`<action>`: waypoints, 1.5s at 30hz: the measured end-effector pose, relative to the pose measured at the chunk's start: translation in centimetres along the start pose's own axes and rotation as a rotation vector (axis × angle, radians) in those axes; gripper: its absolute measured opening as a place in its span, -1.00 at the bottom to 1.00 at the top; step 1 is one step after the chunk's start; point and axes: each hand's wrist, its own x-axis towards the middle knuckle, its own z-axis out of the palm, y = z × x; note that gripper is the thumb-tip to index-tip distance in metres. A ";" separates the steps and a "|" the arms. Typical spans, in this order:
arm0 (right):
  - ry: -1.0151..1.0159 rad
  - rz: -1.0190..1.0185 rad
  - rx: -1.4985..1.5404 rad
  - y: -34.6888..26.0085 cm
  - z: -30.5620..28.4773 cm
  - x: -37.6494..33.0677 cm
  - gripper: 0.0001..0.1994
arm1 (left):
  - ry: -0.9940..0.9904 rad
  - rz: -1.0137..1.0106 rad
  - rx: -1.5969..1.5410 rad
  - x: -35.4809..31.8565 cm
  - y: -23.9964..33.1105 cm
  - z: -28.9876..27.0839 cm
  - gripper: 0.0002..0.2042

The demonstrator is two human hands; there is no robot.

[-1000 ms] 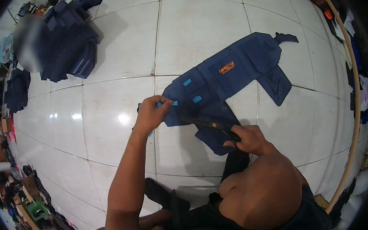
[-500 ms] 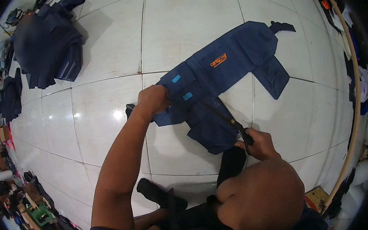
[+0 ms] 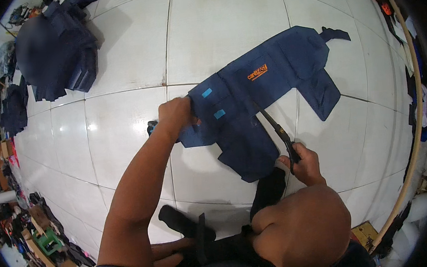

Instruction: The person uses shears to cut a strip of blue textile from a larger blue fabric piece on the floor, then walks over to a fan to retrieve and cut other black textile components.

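A navy-blue fabric piece (image 3: pixel 274 73) with pockets, flaps and an orange print lies spread on the tiled floor before me. Two light-blue patches mark its left part. My left hand (image 3: pixel 176 114) is closed on the piece's left end. A dark bit sticks out to the left of that fist. In my right hand (image 3: pixel 303 164) is a pair of black scissors (image 3: pixel 279 128), gripped by the handles. The blades point up and left, their tips over the fabric's lower edge beside the lower flap (image 3: pixel 250 150). Whether the blades touch the cloth I cannot tell.
A heap of navy fabric pieces (image 3: pixel 79 58) lies at the upper left. Clutter with a green plastic thing (image 3: pixel 47 242) lines the lower left. A long wooden pole (image 3: pixel 415 82) runs along the right side. My dark-socked feet (image 3: pixel 178 221) rest on the white tiles (image 3: pixel 121 105).
The scissors have swung more upright and shifted right, from over the lower flap to its right edge. My left hand keeps its hold on the fabric.
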 end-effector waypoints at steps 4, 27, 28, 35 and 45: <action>0.008 0.028 0.011 0.3 0.4 -0.1 -0.55 | -0.080 0.001 0.018 0.0 0.0 -0.5 -0.45; 0.074 0.109 0.410 -1.9 3.3 0.5 -0.69 | 0.416 -0.115 -0.997 -4.6 -5.2 1.5 -0.65; 0.095 0.110 0.473 -1.5 3.9 1.0 -0.70 | 0.239 -0.112 -1.155 -5.6 -4.1 2.1 -0.61; -0.018 -0.070 0.520 -3.0 3.9 3.0 -0.65 | 0.103 0.110 -1.421 -8.1 3.4 3.8 -0.57; -0.403 0.038 0.295 0.9 -0.7 -0.3 -0.59 | 0.246 0.278 -1.498 -6.5 5.5 1.8 -0.81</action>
